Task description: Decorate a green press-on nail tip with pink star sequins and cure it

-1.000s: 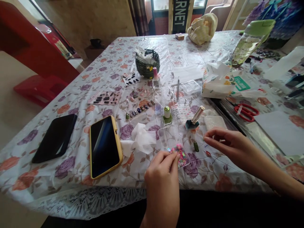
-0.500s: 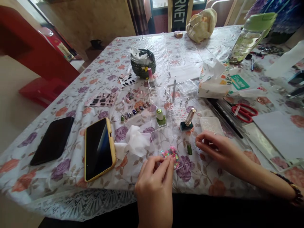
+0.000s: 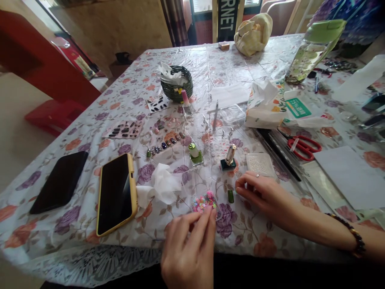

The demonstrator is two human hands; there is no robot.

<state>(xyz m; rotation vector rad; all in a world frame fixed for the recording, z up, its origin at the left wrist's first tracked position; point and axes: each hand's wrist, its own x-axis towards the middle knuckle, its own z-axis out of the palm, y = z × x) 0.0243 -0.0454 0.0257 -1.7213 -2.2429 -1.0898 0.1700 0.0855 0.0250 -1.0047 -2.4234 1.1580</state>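
My left hand (image 3: 189,245) is closed, with thumb and fingers pressed together at the near edge of a clear case holding colourful flower-shaped sequins (image 3: 204,200). Whatever is between those fingertips is hidden. Wearing a ring, my right hand (image 3: 260,196) rests on the tablecloth with curled fingers, its fingertips just right of a dark green false nail (image 3: 230,196). I cannot make out anything held in it. Behind them stand a dark green polish bottle with a metallic cap (image 3: 229,158) and a light green polish bottle (image 3: 196,154). A box of small pale beads (image 3: 260,163) lies beyond my right hand.
On the left are a yellow-cased phone (image 3: 117,194), a black phone-like slab (image 3: 59,182) and crumpled tissue (image 3: 165,182). A row of decorated nails (image 3: 166,144) lies before a woven basket (image 3: 177,90). Red-handled scissors (image 3: 303,147) and a tilted water bottle (image 3: 313,52) are at right.
The view has shifted slightly, so most things appear further left and lower. My left fingertips have drawn back a little toward me from the sequins. My right hand keeps its place beside the green nail.
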